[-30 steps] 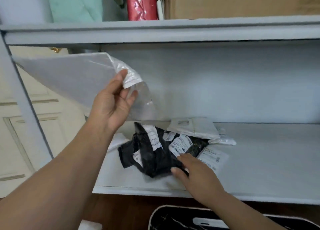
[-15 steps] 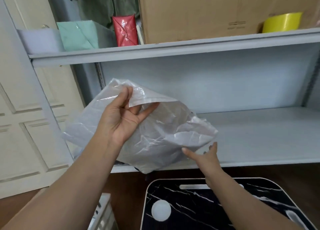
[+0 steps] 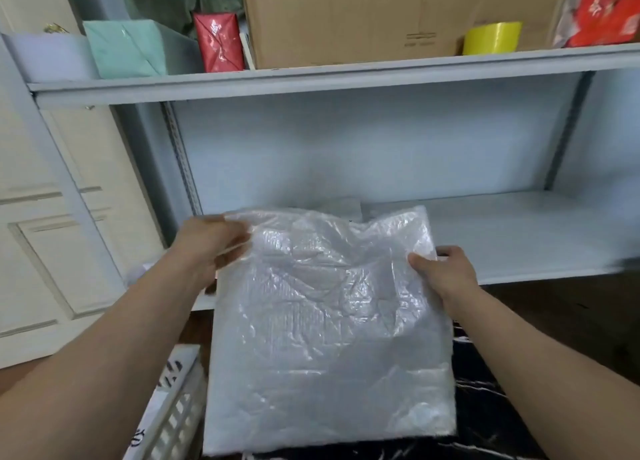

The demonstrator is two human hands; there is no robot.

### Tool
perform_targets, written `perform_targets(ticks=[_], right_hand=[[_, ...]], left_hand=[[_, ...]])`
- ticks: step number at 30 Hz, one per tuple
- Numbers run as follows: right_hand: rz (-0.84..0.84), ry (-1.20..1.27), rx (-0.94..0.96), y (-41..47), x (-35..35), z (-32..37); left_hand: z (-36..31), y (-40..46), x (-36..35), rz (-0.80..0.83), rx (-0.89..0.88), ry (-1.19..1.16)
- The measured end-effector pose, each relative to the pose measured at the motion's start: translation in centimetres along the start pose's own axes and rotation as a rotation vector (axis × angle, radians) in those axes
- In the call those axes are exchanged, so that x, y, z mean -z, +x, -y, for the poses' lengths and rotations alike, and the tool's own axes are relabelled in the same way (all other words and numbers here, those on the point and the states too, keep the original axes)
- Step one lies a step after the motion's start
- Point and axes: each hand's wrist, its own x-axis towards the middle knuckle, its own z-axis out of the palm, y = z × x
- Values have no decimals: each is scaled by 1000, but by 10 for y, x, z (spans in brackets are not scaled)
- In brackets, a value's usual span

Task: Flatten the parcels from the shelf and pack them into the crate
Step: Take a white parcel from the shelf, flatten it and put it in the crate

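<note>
A large grey-white bubble-wrap parcel bag (image 3: 329, 328) hangs spread out in front of me, held by its two upper corners. My left hand (image 3: 211, 248) pinches the top left corner. My right hand (image 3: 441, 272) grips the right edge near the top. The bag covers the front of the grey shelf (image 3: 502, 238) and part of the black marble-patterned table (image 3: 491, 390) below. A white slatted crate (image 3: 176, 411) shows at the lower left, partly hidden by my left arm and the bag.
The upper shelf (image 3: 311, 79) carries a mint bag (image 3: 128, 47), a red packet (image 3: 218, 40), a big cardboard box (image 3: 353, 16), a yellow tape roll (image 3: 491, 37) and a red package (image 3: 602, 9). A cream panelled door (image 3: 38, 217) stands at left.
The bag has come down from the shelf and is now stretched flat between both hands. My right hand, which was reaching toward it, now grips its right edge. The view has dropped lower.
</note>
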Motion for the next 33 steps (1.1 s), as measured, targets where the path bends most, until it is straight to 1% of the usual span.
perform_targets(ticks=[4, 6, 9, 10, 11, 13, 14, 15, 16, 17, 19, 21, 24, 25, 28, 33], right_hand=[[-41, -202, 35, -9, 20, -57], [-31, -322, 35, -12, 22, -87], [10, -332, -39, -8, 21, -124], [62, -349, -58, -6, 20, -133], [149, -420, -51, -5, 20, -141], [402, -723, -17, -2, 20, -160], [489, -889, 12, -3, 19, -170], [531, -1030, 74, -3, 18, -183], [530, -1131, 167, -2, 15, -196], [517, -1179, 270, -2, 11, -207], [499, -1200, 409, -4, 0, -225], [507, -1198, 531, -5, -15, -241], [585, -1150, 620, -14, -42, -256], [583, -1139, 660, -17, -50, -261], [540, -1168, 685, -24, -62, -270], [562, -1214, 682, -22, -65, -275]], left_hand=[[87, 3, -4, 55, 184, 237], [127, 4, -7, 110, 220, 330], [172, 7, -18, 190, 239, 426], [185, 9, -23, 202, 218, 505], [195, 10, -24, 205, 176, 629], [219, 13, -25, 214, 102, 887], [230, 13, -26, 221, 67, 981], [245, 13, -28, 243, 30, 1054], [259, 11, -31, 276, -16, 1127], [272, 10, -35, 315, -44, 1203], [293, 3, -44, 404, -61, 1340], [312, -6, -54, 490, -121, 1406], [340, -14, -60, 523, -228, 1294], [347, -16, -62, 514, -260, 1269], [359, -16, -67, 494, -343, 1329], [369, -10, -70, 447, -431, 1461]])
